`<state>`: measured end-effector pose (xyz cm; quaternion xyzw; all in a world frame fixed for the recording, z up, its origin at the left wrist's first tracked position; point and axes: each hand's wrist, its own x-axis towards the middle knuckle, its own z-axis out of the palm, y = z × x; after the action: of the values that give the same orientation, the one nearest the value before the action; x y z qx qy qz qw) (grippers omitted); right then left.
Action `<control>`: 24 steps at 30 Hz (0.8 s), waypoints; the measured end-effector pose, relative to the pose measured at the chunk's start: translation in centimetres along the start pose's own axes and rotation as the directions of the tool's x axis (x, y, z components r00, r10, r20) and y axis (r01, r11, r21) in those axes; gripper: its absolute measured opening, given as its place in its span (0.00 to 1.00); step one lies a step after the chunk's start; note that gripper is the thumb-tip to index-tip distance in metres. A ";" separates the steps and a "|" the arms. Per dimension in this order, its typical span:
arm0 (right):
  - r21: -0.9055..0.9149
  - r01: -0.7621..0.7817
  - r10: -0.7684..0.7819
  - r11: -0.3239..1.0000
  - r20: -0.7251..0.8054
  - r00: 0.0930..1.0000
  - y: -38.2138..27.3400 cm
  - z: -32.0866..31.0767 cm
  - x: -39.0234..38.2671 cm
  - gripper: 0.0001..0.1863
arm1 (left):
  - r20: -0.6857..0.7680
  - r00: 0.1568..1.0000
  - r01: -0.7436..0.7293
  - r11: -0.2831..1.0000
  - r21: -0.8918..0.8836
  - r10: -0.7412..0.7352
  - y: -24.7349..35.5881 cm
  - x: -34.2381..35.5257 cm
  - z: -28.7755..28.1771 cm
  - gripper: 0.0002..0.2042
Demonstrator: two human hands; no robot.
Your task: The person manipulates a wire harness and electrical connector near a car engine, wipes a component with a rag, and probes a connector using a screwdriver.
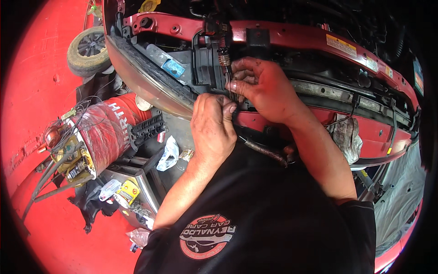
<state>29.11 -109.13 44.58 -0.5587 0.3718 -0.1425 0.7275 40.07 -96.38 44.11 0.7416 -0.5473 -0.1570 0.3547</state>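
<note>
Two hands at wires, headlight edge close

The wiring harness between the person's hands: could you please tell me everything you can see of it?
The wiring harness has a grimy, ribbed sleeve that looks like plastic, with thin wires emerging from its near end. It runs fairly straight from dark parts by the red crossmember toward the person. The right hand holds the exposed wires between thumb and fingers; the left hand is curled at their near end, hiding where they finish.

Red-lit right hand, dark engine bay, fisheye bending, black corners
</note>
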 end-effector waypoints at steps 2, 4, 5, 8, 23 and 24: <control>0.031 -0.015 0.016 0.999 -0.038 0.999 0.9 0.0 0.2 0.14 | 0.043 0.992 -0.119 0.992 0.040 0.117 0.2 -0.7 -0.2 0.09; 0.038 -0.013 0.015 0.999 -0.045 0.999 1.2 -0.1 0.4 0.14 | 0.033 0.987 -0.160 0.986 0.049 0.159 -0.2 -1.4 -0.1 0.11; 0.026 -0.009 0.010 1.000 -0.035 0.999 1.2 -0.1 0.4 0.14 | -0.002 0.989 -0.151 0.987 0.048 0.151 -0.3 -1.6 0.2 0.11; 0.040 -0.011 0.011 0.999 0.022 1.000 1.0 -0.3 0.4 0.15 | -0.091 0.987 -0.130 0.991 0.038 0.133 -0.3 -2.0 0.5 0.11; -0.275 0.080 -0.130 0.958 -0.168 0.977 0.3 1.1 -3.5 0.11 | 0.012 0.984 -0.179 0.965 0.194 0.180 2.0 -2.1 -1.6 0.15; -0.352 0.054 -0.117 0.935 -0.160 0.980 0.4 1.1 -3.8 0.10 | 0.022 0.982 -0.188 0.960 0.205 0.188 2.0 -2.1 -1.5 0.14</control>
<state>27.21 -105.88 45.76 -0.6783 0.4302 -0.1560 0.5749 38.90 -94.19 46.20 0.7188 -0.6290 -0.0658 0.2887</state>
